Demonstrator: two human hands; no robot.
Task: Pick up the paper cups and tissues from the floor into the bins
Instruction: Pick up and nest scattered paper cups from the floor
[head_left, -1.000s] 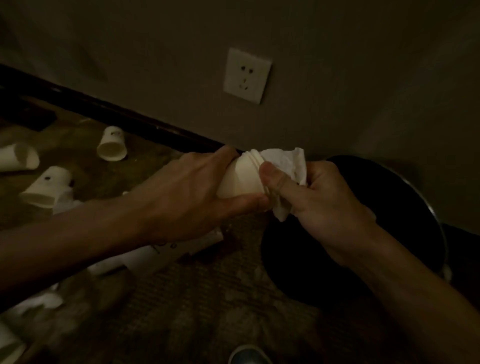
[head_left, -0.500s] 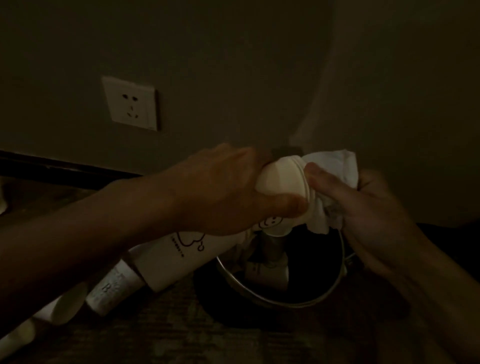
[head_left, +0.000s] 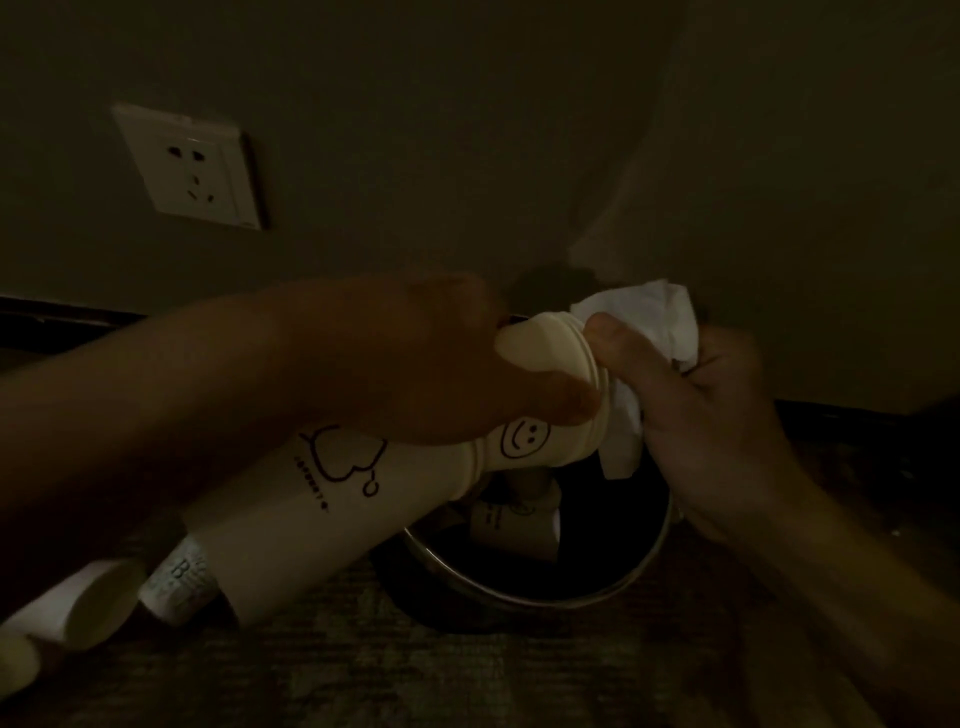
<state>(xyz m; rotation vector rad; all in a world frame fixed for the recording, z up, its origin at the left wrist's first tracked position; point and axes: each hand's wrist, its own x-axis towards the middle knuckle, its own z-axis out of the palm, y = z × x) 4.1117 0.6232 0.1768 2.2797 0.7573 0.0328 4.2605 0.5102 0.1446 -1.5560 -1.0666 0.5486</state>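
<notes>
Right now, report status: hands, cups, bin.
Left hand grips cup stack. Right hand pinches tissue at its rim. Both over bin, cups already inside. Bin mouth unobstructed.

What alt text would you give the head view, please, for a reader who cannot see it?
In dim light, a left hand grips a stack of paper cups while the right hand pinches a white tissue at its open end, above a round bin holding cups. More cups lie on the floor at left.
</notes>
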